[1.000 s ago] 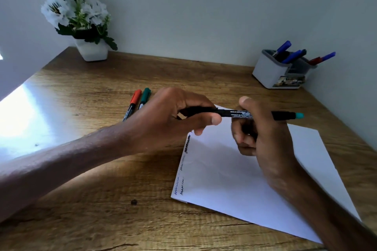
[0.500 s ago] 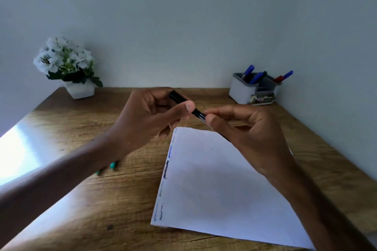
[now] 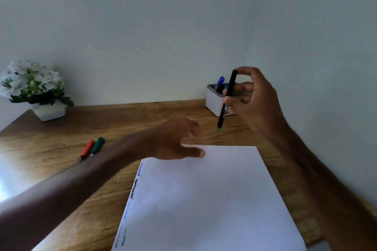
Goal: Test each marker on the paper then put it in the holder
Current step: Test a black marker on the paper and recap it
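My right hand (image 3: 253, 100) pinches a black marker (image 3: 226, 99) near its top, nearly upright, its teal end pointing down above the desk. It hangs just in front of the white and grey holder (image 3: 214, 102), which has a blue marker (image 3: 220, 81) standing in it. My left hand (image 3: 175, 140) hovers over the far left corner of the white paper (image 3: 204, 199), fingers loosely bent and holding nothing. Short scribble marks run down the paper's left edge. A red marker (image 3: 87, 149) and a green marker (image 3: 98, 145) lie side by side on the desk, left of my forearm.
A white pot of white flowers (image 3: 34, 89) stands at the desk's far left corner. The wooden desk (image 3: 126, 120) meets a plain wall at the back and on the right. Bright glare covers the desk's left edge.
My left hand has let go of the marker and dropped toward the paper. My right hand has carried the marker up and right, in front of the holder, turning it upright.
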